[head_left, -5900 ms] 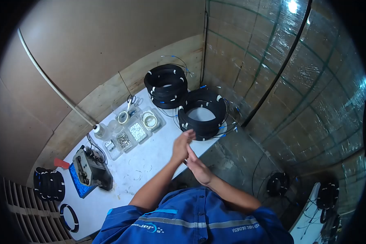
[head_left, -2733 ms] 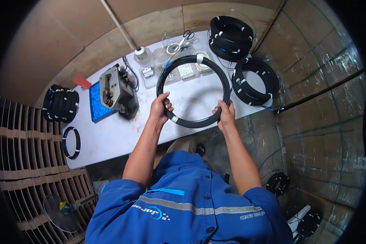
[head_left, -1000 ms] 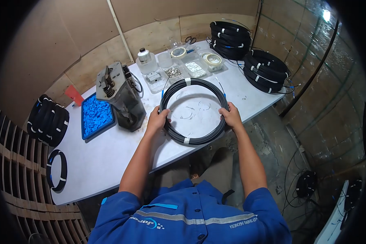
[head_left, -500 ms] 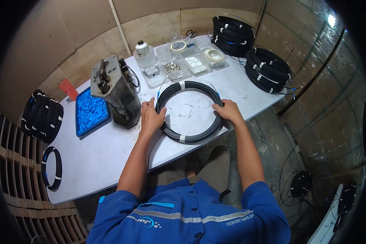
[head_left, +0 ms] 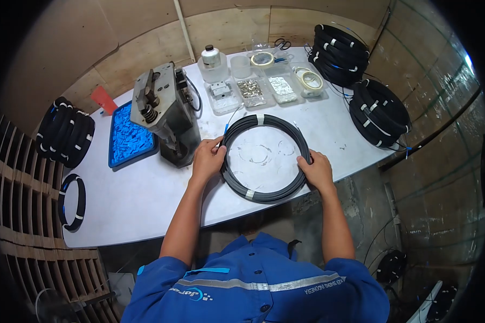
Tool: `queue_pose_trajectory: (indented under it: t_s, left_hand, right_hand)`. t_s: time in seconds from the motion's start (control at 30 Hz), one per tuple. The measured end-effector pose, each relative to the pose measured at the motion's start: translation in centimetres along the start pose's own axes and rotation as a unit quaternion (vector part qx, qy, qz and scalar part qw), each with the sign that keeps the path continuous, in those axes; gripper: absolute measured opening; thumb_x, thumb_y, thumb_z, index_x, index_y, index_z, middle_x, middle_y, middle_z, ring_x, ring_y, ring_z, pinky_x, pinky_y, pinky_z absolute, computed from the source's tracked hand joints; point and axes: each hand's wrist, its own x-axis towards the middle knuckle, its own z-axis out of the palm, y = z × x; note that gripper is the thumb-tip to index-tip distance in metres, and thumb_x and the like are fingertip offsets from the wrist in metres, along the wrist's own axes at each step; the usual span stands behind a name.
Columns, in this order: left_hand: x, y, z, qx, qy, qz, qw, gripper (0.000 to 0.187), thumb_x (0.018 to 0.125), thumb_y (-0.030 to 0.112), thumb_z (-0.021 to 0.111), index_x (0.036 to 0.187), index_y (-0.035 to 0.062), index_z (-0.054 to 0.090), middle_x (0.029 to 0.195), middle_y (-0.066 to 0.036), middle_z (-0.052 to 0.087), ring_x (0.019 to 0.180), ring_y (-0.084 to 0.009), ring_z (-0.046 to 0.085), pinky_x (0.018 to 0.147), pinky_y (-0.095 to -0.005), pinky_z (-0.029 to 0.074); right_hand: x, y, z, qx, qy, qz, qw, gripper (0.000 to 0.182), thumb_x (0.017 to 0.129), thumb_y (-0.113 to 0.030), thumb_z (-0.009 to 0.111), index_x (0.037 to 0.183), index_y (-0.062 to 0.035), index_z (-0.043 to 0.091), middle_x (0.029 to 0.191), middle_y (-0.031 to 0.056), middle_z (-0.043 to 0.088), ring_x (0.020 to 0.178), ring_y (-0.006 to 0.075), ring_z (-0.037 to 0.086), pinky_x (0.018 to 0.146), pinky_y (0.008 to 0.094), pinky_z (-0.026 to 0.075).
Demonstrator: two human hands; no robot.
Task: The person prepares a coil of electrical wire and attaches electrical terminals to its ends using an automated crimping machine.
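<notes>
A coil of black cable (head_left: 275, 196) lies on the white table in front of me, bound with pieces of white tape at top and bottom. My left hand (head_left: 208, 160) is closed on the coil's left side, thumb on the inner edge. Just above that hand a cable end with a blue connector (head_left: 226, 128) sticks up. My right hand (head_left: 318, 169) grips the opposite side, its thumb over the ring and its fingers along the outer edge. Another cable end with a pale tip (head_left: 296, 125) shows at the coil's upper right.
Left of the coil stands a metal press machine (head_left: 170, 116), beside a blue tray (head_left: 155, 146) of small blue pieces. Clear containers (head_left: 225, 111) with small parts, a bottle (head_left: 210, 56) and tape rolls (head_left: 310, 81) sit behind. Bundled black coils (head_left: 380, 112) occupy the right corner, others (head_left: 66, 132) the left.
The coil has shifted slightly toward my body on the table. My right hand sits lower on the ring's right side. My view has also shifted.
</notes>
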Motion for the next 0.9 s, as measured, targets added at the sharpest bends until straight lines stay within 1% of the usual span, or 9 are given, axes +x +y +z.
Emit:
queue_pose_trajectory:
  t_s: [0.27,0.47,0.53,0.6,0.63,0.67,0.7,0.77,0.9]
  left_hand:
    - [0.4,0.4,-0.5,0.034,-0.028,0.024,0.999,0.043,0.092,0.025,0.067,0.132,0.0123,0.074,0.102,-0.017,0.071,0.087,-0.0287,0.070,0.087,-0.0399,0.055]
    - [-0.1,0.0,-0.1,0.008,-0.002,0.070,0.997,0.042,0.093,0.023,0.067,0.133,0.0116,0.073,0.101,-0.021,0.071,0.084,-0.0314,0.072,0.085,-0.0430,0.057]
    - [-0.7,0.3,0.2,0.006,-0.016,0.045,0.999,0.041,0.091,0.022,0.072,0.129,0.0088,0.074,0.107,-0.021,0.070,0.095,-0.0340,0.070,0.092,-0.0454,0.055]
    - [-2.2,0.7,1.2,0.125,0.157,0.266,0.943,0.038,0.087,0.021,0.078,0.121,0.0049,0.075,0.115,-0.020,0.069,0.108,-0.0370,0.065,0.097,-0.0485,0.051]
    - [-3.4,2.1,1.3,0.061,0.092,0.281,0.953,0.036,0.083,0.021,0.082,0.114,0.0031,0.075,0.121,-0.018,0.066,0.116,-0.0390,0.059,0.100,-0.0500,0.048]
    - [-4.9,3.4,1.4,0.037,0.023,0.330,0.943,0.037,0.081,0.022,0.084,0.111,0.0034,0.075,0.113,-0.018,0.069,0.109,-0.0374,0.063,0.095,-0.0476,0.051]
    - [-6.4,4.2,2.0,0.031,-0.030,0.383,0.923,0.044,0.081,0.032,0.084,0.113,0.0042,0.075,0.105,-0.017,0.071,0.100,-0.0366,0.066,0.090,-0.0475,0.053]
    - [-9.6,6.7,2.7,0.105,-0.196,0.354,0.909,0.063,0.081,0.052,0.081,0.120,0.0037,0.073,0.098,-0.017,0.071,0.095,-0.0364,0.068,0.084,-0.0481,0.055]
    - [-10.7,7.2,5.5,0.185,-0.148,0.393,0.889,0.051,0.085,0.051,0.078,0.100,0.0035,0.069,0.088,-0.014,0.068,0.092,-0.0320,0.070,0.078,-0.0454,0.057]
  right_hand:
    - [-0.3,0.1,0.3,0.014,0.024,0.028,0.999,0.047,0.086,-0.051,0.071,0.103,-0.0075,0.076,0.090,0.0137,0.067,0.096,0.0345,0.065,0.084,0.0469,0.052]
    - [0.1,1.1,1.2,0.026,0.064,0.028,0.997,0.052,0.083,-0.053,0.073,0.110,-0.0086,0.078,0.097,0.0141,0.073,0.094,0.0333,0.069,0.083,0.0444,0.055]
    - [0.1,0.6,0.7,0.035,0.037,0.055,0.997,0.053,0.083,-0.053,0.073,0.112,-0.0081,0.077,0.098,0.0149,0.075,0.094,0.0334,0.072,0.083,0.0442,0.055]
    - [0.1,0.6,0.9,0.032,0.042,0.058,0.997,0.053,0.083,-0.052,0.073,0.113,-0.0074,0.077,0.100,0.0151,0.077,0.094,0.0334,0.073,0.083,0.0443,0.056]
    - [0.2,0.7,1.0,0.030,0.040,0.063,0.997,0.054,0.083,-0.051,0.073,0.113,-0.0071,0.077,0.100,0.0149,0.077,0.094,0.0335,0.073,0.084,0.0443,0.056]
    - [0.4,0.8,1.1,0.028,0.039,0.067,0.997,0.054,0.082,-0.050,0.073,0.113,-0.0067,0.077,0.101,0.0146,0.077,0.095,0.0336,0.073,0.084,0.0444,0.056]
    - [0.4,0.8,1.2,0.028,0.046,0.066,0.996,0.053,0.082,-0.049,0.073,0.112,-0.0059,0.077,0.101,0.0151,0.077,0.094,0.0341,0.073,0.084,0.0446,0.056]
    - [0.1,0.1,0.9,0.040,0.047,0.071,0.996,0.053,0.082,-0.049,0.072,0.111,-0.0053,0.077,0.101,0.0159,0.077,0.094,0.0343,0.073,0.084,0.0446,0.056]
    - [-0.1,0.3,1.6,0.041,0.072,0.061,0.995,0.052,0.087,-0.051,0.071,0.108,-0.0040,0.078,0.101,0.0187,0.076,0.094,0.0352,0.072,0.084,0.0429,0.056]
